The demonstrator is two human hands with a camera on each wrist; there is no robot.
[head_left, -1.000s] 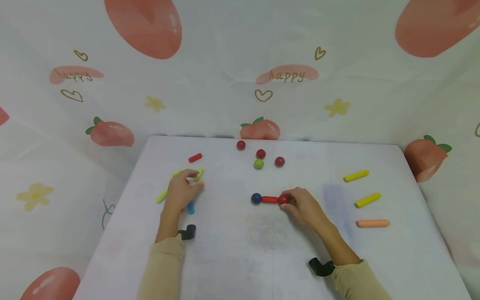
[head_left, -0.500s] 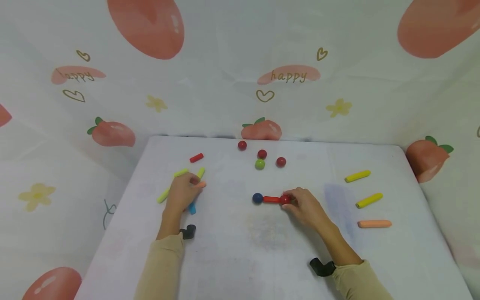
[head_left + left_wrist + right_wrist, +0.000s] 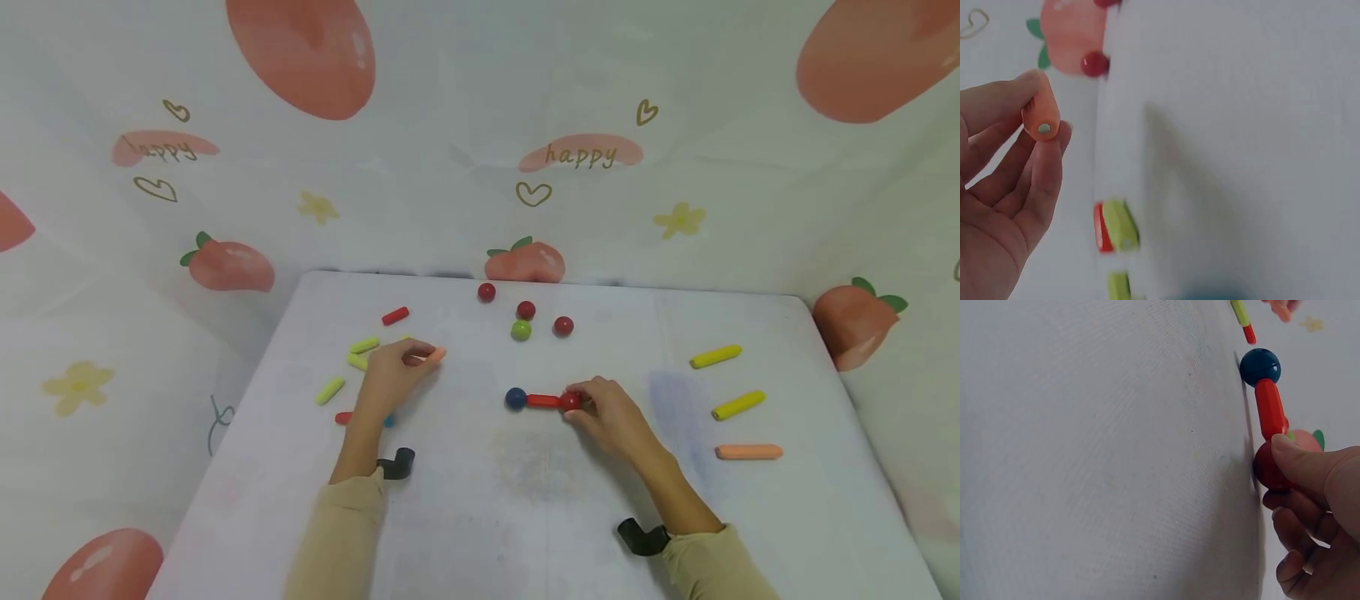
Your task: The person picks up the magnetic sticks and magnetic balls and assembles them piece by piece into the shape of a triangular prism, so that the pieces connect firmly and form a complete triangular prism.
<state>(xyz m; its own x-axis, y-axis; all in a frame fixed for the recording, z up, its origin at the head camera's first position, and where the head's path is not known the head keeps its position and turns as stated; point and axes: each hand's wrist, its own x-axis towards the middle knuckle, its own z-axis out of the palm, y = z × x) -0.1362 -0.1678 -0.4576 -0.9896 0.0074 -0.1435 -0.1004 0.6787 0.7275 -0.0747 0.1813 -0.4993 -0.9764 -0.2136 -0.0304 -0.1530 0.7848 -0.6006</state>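
Between thumb and fingers my left hand (image 3: pixel 393 372) pinches an orange stick (image 3: pixel 1042 112), which has a small pale round spot on its end. It is raised above the left part of the table. My right hand (image 3: pixel 611 414) grips a red ball (image 3: pixel 571 401) at the table's middle. That ball joins one end of a red stick (image 3: pixel 543 402), and a dark blue ball (image 3: pixel 516 399) sits at the other end, all in one line. In the right wrist view the thumb presses on the red ball (image 3: pixel 1270 467).
Several yellow-green sticks (image 3: pixel 330 391), a red stick (image 3: pixel 395 316) and a partly hidden blue piece (image 3: pixel 389 421) lie around the left hand. Red balls (image 3: pixel 563 326) and a green ball (image 3: pixel 521 330) rest at the back. Yellow sticks (image 3: pixel 738 405) and an orange stick (image 3: pixel 748 452) lie at right.
My left hand has closed on the orange stick and lifted it, moving to the right with it. The right hand stays on the red ball.
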